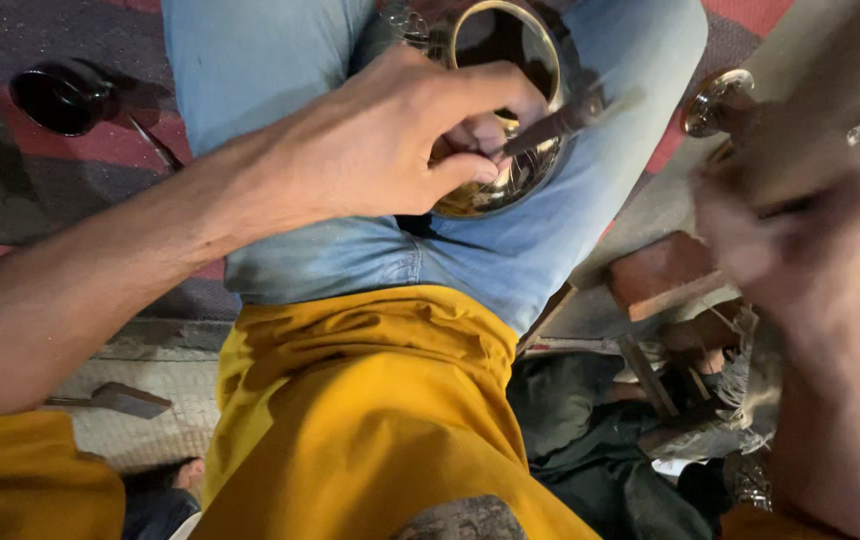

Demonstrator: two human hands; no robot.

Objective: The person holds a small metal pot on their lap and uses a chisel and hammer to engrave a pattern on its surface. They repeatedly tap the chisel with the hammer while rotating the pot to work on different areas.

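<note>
Right hand [800, 240] blurred, grip unclear

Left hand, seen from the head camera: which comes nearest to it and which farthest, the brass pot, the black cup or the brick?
1. Brass pot: under the left hand, on the lap.
2. Brick: off to the right, lower.
3. Black cup: far left, on the floor.

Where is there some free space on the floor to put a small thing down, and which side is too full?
One bare patch is the pale floor near the flat metal tool, below the left arm. Another is the dark mat under the black bowl. Around the blurred right hand it is crowded: brick, rags and metal pieces. The left hand holds a tool on the brass pot.
</note>
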